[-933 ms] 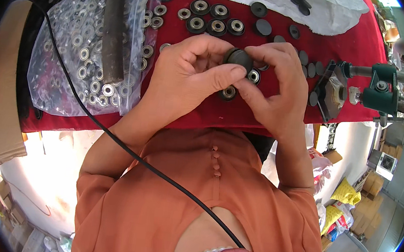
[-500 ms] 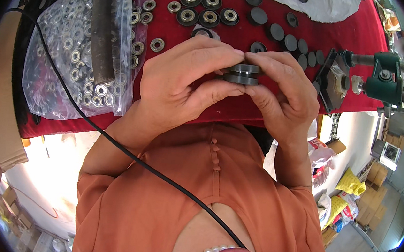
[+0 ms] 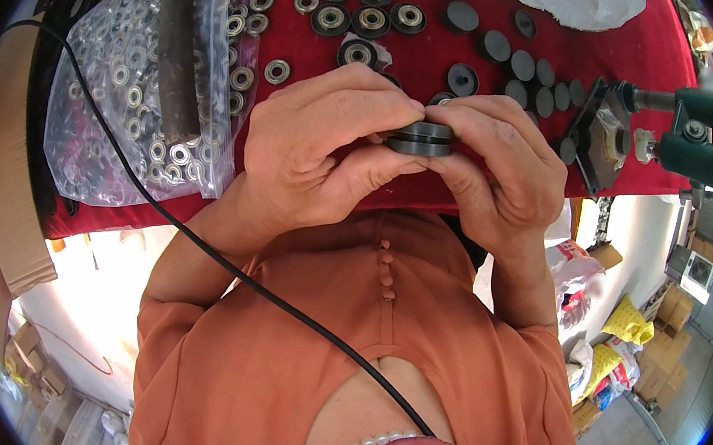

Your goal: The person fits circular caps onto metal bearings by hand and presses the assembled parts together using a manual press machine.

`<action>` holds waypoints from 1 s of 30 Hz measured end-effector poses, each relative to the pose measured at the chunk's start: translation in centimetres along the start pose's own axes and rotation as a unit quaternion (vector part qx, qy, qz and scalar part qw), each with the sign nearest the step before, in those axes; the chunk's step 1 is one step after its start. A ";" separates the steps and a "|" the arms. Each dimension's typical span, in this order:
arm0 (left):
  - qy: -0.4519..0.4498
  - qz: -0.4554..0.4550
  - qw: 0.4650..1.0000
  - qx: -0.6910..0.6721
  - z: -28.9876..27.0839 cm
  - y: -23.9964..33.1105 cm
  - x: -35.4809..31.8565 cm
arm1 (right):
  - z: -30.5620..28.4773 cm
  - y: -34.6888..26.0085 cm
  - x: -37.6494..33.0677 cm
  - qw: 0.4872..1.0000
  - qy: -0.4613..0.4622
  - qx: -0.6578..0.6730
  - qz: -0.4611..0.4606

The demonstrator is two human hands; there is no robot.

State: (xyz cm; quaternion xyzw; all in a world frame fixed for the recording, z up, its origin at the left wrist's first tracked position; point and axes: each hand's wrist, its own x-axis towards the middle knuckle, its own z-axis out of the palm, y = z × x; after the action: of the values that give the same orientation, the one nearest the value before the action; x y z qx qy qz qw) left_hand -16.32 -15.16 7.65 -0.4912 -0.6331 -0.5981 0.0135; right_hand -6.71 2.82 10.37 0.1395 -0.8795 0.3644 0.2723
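Observation:
My left hand (image 3: 317,146) and my right hand (image 3: 503,168) meet over the near edge of the red-covered table. Between them they pinch a small black grooved roller (image 3: 418,148), made of two black discs stacked face to face. Fingertips press its upper disc and both thumbs sit under the lower one. Just beyond my fingers lie a black disc with a bearing (image 3: 357,54) in it and a bare black disc (image 3: 463,79). A loose metal bearing (image 3: 277,72) rests past my left knuckles.
A clear plastic bag (image 3: 94,137) full of bearings lies at left, under a dark bar (image 3: 180,51). Several black discs (image 3: 522,65) and bearing-fitted discs (image 3: 370,21) cover the red cloth (image 3: 306,33). At right stands a green metal press (image 3: 695,135). A black cable (image 3: 223,265) crosses my front.
The two discs of the roller have come closer together, and the shiny band between them has narrowed to a thin dark groove. My hands keep their pinch, slightly lower.

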 end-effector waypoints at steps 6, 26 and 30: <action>0.004 -0.009 1.000 -0.001 0.1 0.0 0.2 | 0.6 0.1 -0.4 0.999 0.024 0.026 0.032; -0.191 0.016 0.981 -0.008 11.3 3.9 4.6 | -7.9 -0.8 -10.5 0.820 0.127 0.346 0.438; -0.222 0.024 0.975 -0.020 14.8 3.3 6.6 | -8.7 0.0 -12.3 0.817 0.200 0.306 0.447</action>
State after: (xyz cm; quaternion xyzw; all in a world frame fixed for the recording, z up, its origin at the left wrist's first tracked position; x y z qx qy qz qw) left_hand -9.16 -0.45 9.86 -0.6266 -0.5966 -0.4861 -0.1229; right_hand 6.55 9.68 8.34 -0.2688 -0.6147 0.7161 0.1927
